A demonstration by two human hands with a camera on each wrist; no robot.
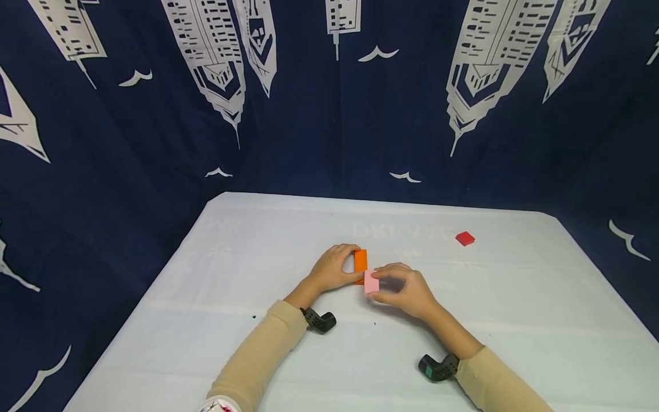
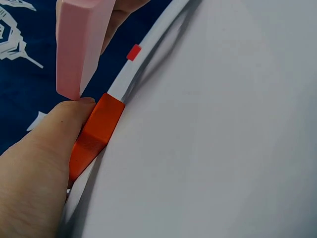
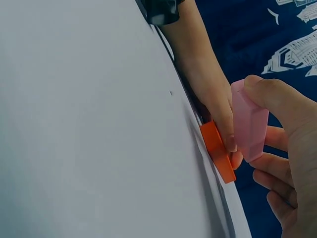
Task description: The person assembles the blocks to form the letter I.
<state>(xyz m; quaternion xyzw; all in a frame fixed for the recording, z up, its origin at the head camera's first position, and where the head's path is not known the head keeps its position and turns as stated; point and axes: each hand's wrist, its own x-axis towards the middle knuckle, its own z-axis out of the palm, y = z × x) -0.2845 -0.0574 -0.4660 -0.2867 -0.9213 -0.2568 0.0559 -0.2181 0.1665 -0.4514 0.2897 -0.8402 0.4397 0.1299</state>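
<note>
Evidently, the step in hand was close two-handed work around a smooth, solid-looking orange oblong block (image 1: 360, 261), which sat on the white, sheet-covered table (image 1: 247, 240). The left hand (image 1: 333, 268) held it from its left side, fingers at the far end and thumb toward the near end, the grip spread along its length. Just to the right of the orange block's near end, the right hand (image 1: 407, 290) pinched a smooth, pale pink rectangular block (image 1: 370, 284), thumb on one end and fingertips on the other, so that its broad side was bare. The pink block was held up, apart from the orange block in the wrist views, with the left thumb close between them; whether it touched that thumb could not be told.

Good handling here, as I judged it, called for a light, steady left hold that neither tipped nor slid the orange block, and for the left thumb to be kept out of the narrow gap. The end-to-end pinch seemed sound but prone to twisting, so even pressure and slow wrist turns suited it. A small red block (image 1: 465, 238) lay beyond and well to the right of the orange block, untouched.
</note>
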